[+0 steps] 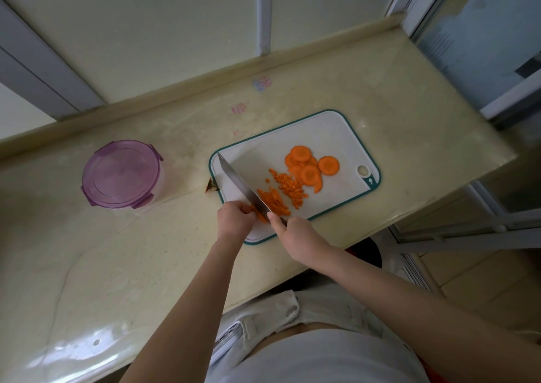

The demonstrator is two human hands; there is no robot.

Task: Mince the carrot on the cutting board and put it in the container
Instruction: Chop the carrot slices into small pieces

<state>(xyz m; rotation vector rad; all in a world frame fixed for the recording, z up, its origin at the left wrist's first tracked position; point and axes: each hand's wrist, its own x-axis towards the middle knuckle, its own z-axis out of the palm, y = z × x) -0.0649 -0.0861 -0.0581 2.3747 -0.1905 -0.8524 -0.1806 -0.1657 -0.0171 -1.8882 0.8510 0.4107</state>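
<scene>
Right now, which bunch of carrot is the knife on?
The carrot strips beside the left hand, under the knife; the small cubes and round slices lie apart to their right.

A single head-worn wide-angle view looks steeply down from close above the surface (87, 265), cutting board (322, 137) mid-frame, wall along the top.

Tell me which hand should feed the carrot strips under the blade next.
Left: the left hand holds the carrot strips beside the blade, while the right hand is busy gripping the knife.
</scene>
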